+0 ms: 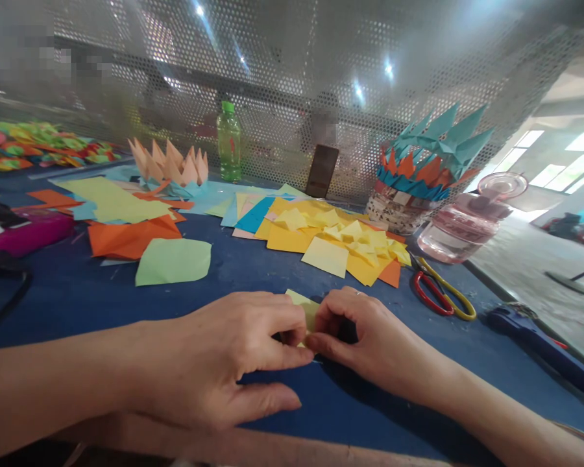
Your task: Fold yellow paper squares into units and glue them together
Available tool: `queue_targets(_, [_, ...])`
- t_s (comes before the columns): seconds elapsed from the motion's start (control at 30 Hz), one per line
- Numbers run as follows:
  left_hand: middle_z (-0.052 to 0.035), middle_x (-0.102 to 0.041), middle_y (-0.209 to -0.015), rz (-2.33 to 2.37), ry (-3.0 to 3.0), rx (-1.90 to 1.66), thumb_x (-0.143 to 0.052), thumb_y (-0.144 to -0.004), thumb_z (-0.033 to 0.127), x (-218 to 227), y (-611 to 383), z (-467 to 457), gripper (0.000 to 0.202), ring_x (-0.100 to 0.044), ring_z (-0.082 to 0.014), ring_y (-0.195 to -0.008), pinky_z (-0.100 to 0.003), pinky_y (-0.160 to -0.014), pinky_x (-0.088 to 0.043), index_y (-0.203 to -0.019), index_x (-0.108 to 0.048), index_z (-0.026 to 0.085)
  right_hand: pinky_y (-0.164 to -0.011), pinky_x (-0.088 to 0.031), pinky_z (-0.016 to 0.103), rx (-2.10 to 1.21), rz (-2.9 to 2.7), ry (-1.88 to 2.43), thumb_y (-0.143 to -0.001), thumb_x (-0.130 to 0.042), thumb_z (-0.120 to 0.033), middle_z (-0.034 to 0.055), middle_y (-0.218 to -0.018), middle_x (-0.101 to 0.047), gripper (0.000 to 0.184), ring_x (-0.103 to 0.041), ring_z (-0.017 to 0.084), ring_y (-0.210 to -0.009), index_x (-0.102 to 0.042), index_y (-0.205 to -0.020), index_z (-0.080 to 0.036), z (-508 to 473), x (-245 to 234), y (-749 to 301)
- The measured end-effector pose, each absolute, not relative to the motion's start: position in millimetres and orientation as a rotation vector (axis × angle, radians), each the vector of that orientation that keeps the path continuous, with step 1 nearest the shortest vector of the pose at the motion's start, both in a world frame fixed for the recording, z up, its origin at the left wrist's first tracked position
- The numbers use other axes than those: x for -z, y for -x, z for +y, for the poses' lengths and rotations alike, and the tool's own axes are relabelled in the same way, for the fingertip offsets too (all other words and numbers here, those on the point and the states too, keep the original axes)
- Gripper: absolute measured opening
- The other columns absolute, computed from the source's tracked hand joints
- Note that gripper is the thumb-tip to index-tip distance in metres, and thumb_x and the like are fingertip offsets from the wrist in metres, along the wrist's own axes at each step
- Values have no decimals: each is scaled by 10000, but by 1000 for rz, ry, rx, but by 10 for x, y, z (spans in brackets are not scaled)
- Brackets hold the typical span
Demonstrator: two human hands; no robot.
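Observation:
A small piece of pale yellow paper (302,302) lies on the blue tabletop, mostly covered by my two hands. My left hand (253,350) holds it down from the left with partly curled fingers, the thumb stretched out apart from them. From the other side, my right hand (353,324) pinches the paper with thumb and bent fingers, its thumb tip beside the left fingertips. Just beyond are a pale yellow square (326,257) and a heap of folded yellow paper pieces (357,237) on yellow sheets (292,239).
Scissors (440,288) and a dark blue tool (545,347) lie at right, near a pink clear jar (464,227) and a teal-orange paper construction (418,172). Left are green paper (174,262), orange paper (121,240) and a magenta tool (29,232). A green bottle (229,143) and phone (322,170) stand behind.

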State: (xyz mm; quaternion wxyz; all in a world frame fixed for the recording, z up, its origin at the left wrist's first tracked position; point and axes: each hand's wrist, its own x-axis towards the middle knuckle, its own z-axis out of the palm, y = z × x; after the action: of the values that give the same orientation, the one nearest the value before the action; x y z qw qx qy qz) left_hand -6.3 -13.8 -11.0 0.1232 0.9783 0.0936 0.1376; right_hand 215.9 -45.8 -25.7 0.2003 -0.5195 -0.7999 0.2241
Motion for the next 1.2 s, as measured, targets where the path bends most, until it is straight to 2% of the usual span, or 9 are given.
queue_targets(0.23, [-50,-653,-941,293,-2882,-311,-636,-901,266,48,79,-177,147,-614,-191,-862,-290,-764,-469,-961,-710,154,-646,-425,247,-833,-2152,1481,-804,-735,-274,-44,-777,-633,132,-559,113,-699,-633,-870,-221,-455,227,-2225])
queue_targets(0.33, [-44,-657,-967,279,-2871,-362,-614,-916,270,47,97,-163,148,-617,-188,-873,-287,-791,-461,-929,-712,160,-656,-433,242,-904,-2127,1481,-795,-737,-249,-46,-786,-625,156,-561,111,-709,-636,-911,-222,-429,208,-2262])
queue_targets(0.5, [-32,-650,-939,212,-2838,-380,-572,-932,273,41,99,-126,172,-621,-167,-846,-262,-738,-452,-890,-706,173,-685,-441,243,-964,-2132,1456,-794,-706,-166,-37,-813,-635,172,-571,115,-745,-630,-943,-207,-371,194,-2311])
queue_targets(0.7, [-33,-656,-935,217,-2833,-408,-576,-926,274,76,122,-111,173,-628,-163,-831,-258,-745,-462,-853,-706,187,-810,-454,287,-941,-2184,1397,-775,-711,-132,12,-1020,-642,297,-561,150,-896,-621,-1050,-198,-329,185,-2402])
queue_targets(0.8, [-40,-664,-947,189,-2835,-464,-576,-925,284,112,129,-103,164,-636,-167,-825,-257,-749,-476,-893,-713,199,-783,-458,298,-959,-2169,1377,-824,-640,-137,30,-1035,-645,307,-549,154,-872,-603,-1125,-187,-299,178,-2442])
queue_targets(0.87, [-44,-671,-936,193,-2837,-502,-576,-928,288,123,125,-106,169,-642,-166,-806,-253,-732,-485,-914,-718,198,-780,-466,304,-982,-2139,1351,-845,-546,-85,40,-1044,-649,327,-556,156,-872,-592,-1156,-176,-284,180,-2453])
queue_targets(0.97, [-54,-681,-933,206,-2843,-551,-581,-928,291,124,114,-114,177,-653,-171,-790,-255,-712,-497,-921,-725,187,-786,-474,300,-996,-2130,1314,-759,-448,42,38,-1071,-655,487,-576,155,-901,-585,-1173,-176,-290,186,-2444])
queue_targets(1.07, [-56,-687,-938,186,-2843,-566,-580,-927,288,122,106,-117,184,-666,-179,-798,-264,-711,-508,-928,-729,180,-771,-475,278,-976,-2183,1267,-684,-415,93,16,-1072,-660,602,-590,143,-902,-577,-1187,-194,-326,186,-2418])
queue_targets(1.2, [-52,-695,-957,180,-2853,-566,-571,-930,284,135,106,-112,194,-679,-190,-826,-275,-706,-518,-926,-734,177,-727,-482,261,-837,-2199,1205,-727,-447,82,2,-1009,-651,632,-582,126,-831,-530,-1274,-226,-340,224,-2406])
